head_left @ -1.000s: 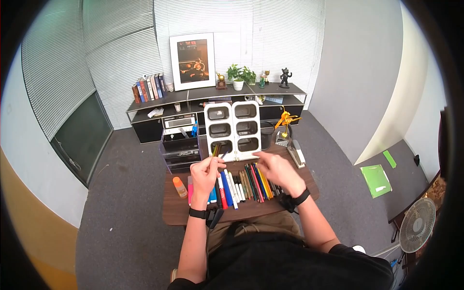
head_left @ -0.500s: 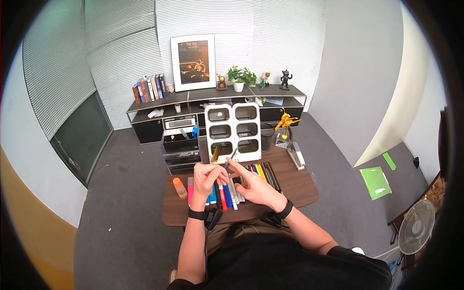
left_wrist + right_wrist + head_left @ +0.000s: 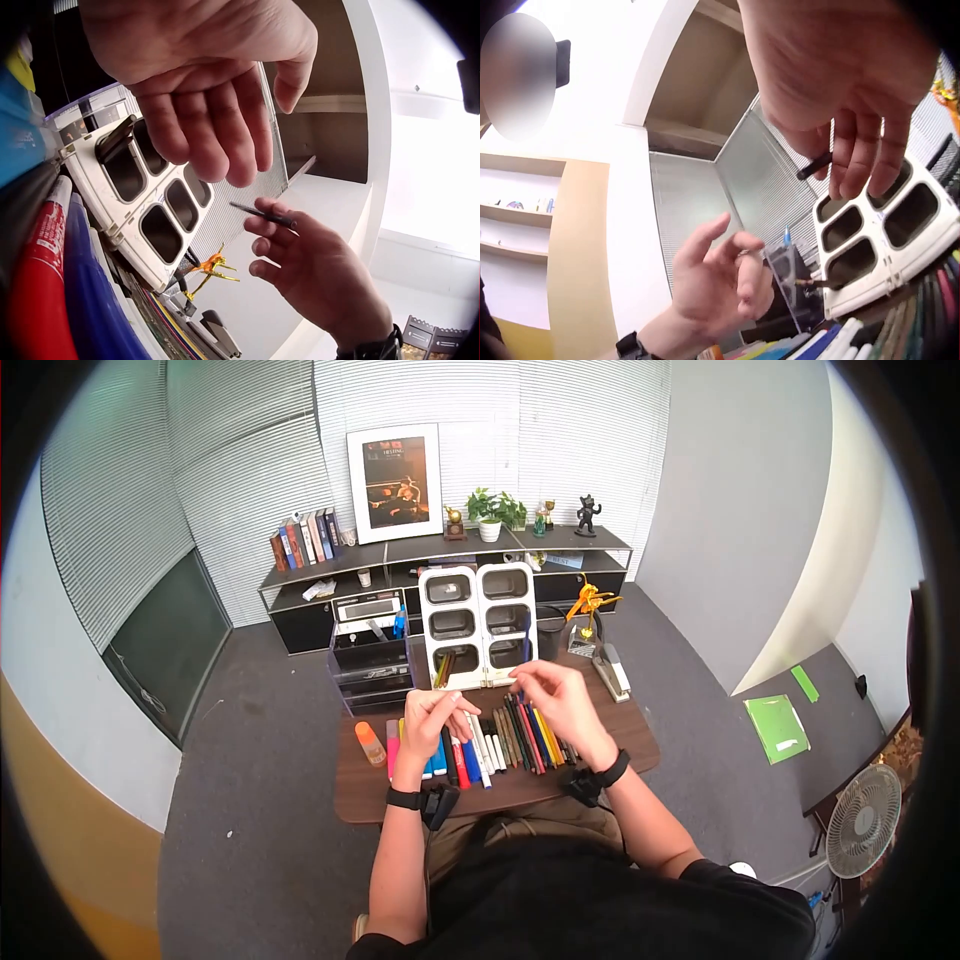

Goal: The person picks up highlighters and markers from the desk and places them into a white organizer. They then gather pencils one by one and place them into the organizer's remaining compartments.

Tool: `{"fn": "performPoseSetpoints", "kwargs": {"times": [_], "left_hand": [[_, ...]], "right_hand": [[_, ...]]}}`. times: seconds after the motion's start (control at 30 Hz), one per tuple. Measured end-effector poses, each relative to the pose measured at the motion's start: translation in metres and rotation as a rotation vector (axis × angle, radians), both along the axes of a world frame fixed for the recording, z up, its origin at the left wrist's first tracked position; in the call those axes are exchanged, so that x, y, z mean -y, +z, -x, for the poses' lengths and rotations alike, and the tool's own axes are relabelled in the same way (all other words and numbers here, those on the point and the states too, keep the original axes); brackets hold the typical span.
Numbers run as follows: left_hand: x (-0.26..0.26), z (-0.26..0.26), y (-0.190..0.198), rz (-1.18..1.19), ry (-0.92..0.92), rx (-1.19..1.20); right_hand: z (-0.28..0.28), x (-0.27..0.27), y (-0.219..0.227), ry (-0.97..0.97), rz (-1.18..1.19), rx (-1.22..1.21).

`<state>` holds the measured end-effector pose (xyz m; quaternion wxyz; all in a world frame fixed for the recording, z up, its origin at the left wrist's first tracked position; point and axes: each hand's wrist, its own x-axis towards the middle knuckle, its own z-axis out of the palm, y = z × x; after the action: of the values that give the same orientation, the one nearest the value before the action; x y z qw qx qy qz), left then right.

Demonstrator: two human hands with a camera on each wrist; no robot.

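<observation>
My right hand (image 3: 562, 705) pinches a slim dark pen (image 3: 262, 216) between thumb and fingers. In the head view the pen stands upright, overlapping the front right compartment of a white six-compartment organizer (image 3: 483, 628). Nothing is in my left hand (image 3: 428, 722); its fingers are relaxed and bent, over the markers left of the right hand. Several pencils (image 3: 444, 668) lean in the organizer's front left compartment. Below the hands lies a row of pens and markers, among them a red marker (image 3: 46, 274), a blue marker (image 3: 94, 289) and yellow pencils (image 3: 548, 734).
An orange-capped glue bottle (image 3: 370, 744) stands at the table's left. Behind it is a clear drawer unit (image 3: 370, 675). To the right are a stapler (image 3: 612, 672) and a gold-and-orange figurine (image 3: 590, 605). A black shelf (image 3: 400, 560) stands beyond the table.
The pen was in my left hand; the right hand came over, took it, and moved right and forward to the organizer's right side. The left hand let go and stayed near its place.
</observation>
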<state>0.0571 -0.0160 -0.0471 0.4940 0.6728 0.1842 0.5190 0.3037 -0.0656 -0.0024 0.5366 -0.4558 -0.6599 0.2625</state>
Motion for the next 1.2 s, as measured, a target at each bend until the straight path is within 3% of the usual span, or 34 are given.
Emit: {"fn": "performPoseSetpoints", "kwargs": {"times": [0.3,0.37,0.47,0.5,0.57,0.67,0.97,1.2], "left_hand": [[0.0,-0.002,-0.001,0.028,0.014,-0.025],[0.0,-0.003,-0.001,0.03,0.024,-0.025],[-0.001,-0.003,-0.002,0.034,0.018,-0.025],[-0.002,-0.003,-0.002,0.033,0.017,-0.026],[-0.002,-0.003,-0.002,0.049,0.01,-0.023],[-0.002,-0.003,-0.001,0.049,0.009,-0.031],[0.0,-0.003,0.001,0.06,0.02,-0.035],[-0.001,-0.004,-0.001,0.048,0.022,-0.028]], "right_hand": [[-0.052,0.004,0.038,-0.178,0.099,0.034],[-0.066,0.001,0.03,-0.334,-0.072,0.335],[-0.086,-0.003,0.018,-0.393,0.057,0.491],[-0.089,-0.001,0.019,-0.394,0.057,0.49],[-0.095,0.003,0.024,-0.372,0.435,0.747],[-0.101,0.003,0.023,-0.287,0.642,0.755],[-0.101,-0.007,-0.001,-0.088,0.776,0.924],[-0.099,-0.005,0.0,-0.138,0.737,1.021]]}}
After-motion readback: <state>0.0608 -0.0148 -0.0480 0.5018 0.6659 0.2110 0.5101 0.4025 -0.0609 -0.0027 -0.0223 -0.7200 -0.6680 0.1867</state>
